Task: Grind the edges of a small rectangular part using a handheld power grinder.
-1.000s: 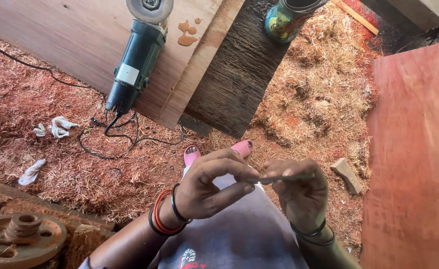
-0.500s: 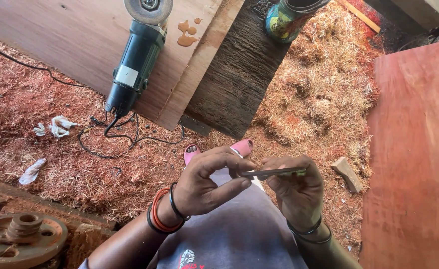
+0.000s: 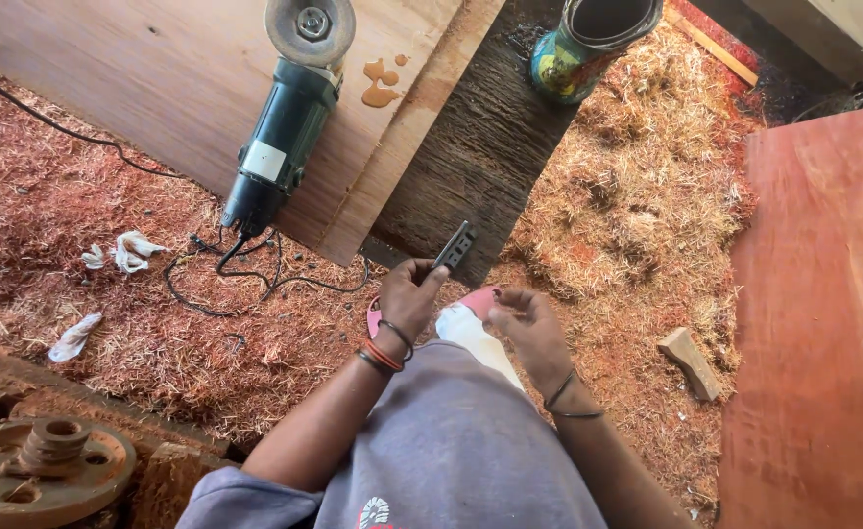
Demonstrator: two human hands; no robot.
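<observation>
My left hand (image 3: 410, 297) grips the lower end of a small flat dark metal piece (image 3: 455, 245) and holds it up over the edge of the dark plank (image 3: 480, 147). My right hand (image 3: 527, 328) is beside it, a little lower, with its fingers curled loosely and nothing in them. Both hands hover above my lap in grey cloth, with pink sandals (image 3: 479, 299) showing between them. A green angle grinder (image 3: 280, 137) lies on the light wooden board (image 3: 157, 88) ahead to the left.
Wood shavings cover the ground. A painted tin can (image 3: 588, 44) stands on the dark plank. A reddish board (image 3: 823, 313) lies at right, a small wood block (image 3: 689, 360) near it. The grinder's black cord (image 3: 245, 279) trails at left. A rusty pulley wheel (image 3: 45, 465) sits bottom left.
Both hands held the metal piece level between them; now my right hand has let go and my left hand has lifted the piece forward, tilted upright.
</observation>
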